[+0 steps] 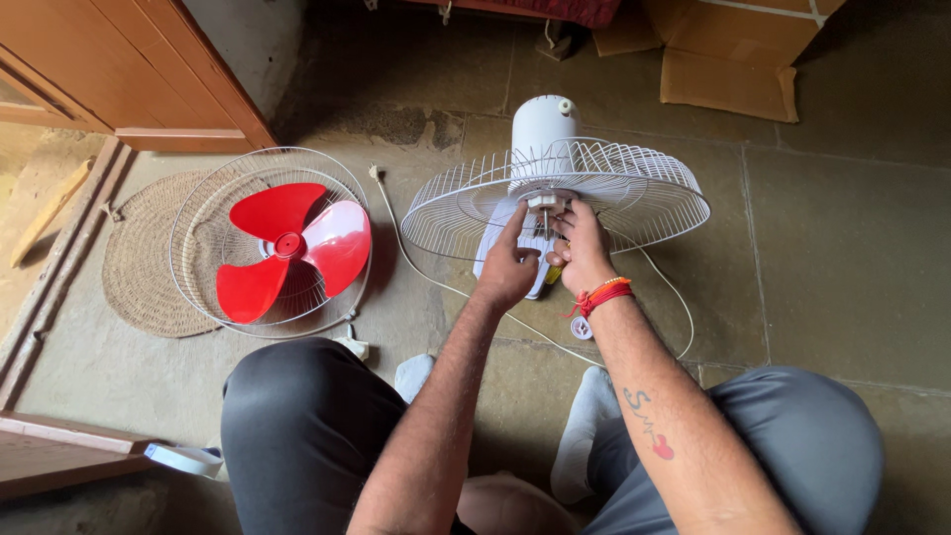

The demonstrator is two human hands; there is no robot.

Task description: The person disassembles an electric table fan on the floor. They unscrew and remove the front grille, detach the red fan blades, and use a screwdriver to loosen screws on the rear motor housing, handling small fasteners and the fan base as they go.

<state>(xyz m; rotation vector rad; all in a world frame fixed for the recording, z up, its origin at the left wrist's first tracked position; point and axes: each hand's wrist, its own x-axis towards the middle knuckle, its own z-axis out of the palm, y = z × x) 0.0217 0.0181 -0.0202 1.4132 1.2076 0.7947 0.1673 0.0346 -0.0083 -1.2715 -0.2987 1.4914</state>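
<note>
Stone floor (842, 258) bears a woven mat (139, 267), white fan (550, 188), and cardboard (728, 59).

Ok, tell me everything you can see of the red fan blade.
The red fan blade is a glossy, plastic-looking piece with three broad curved blades around a round red hub. It is off the fan and lies flat inside a round white wire guard, which rests on the stone floor, partly over a round woven mat. It sits to the left of the white fan that both hands work on. Neither the left hand nor the right hand touches it.
</note>
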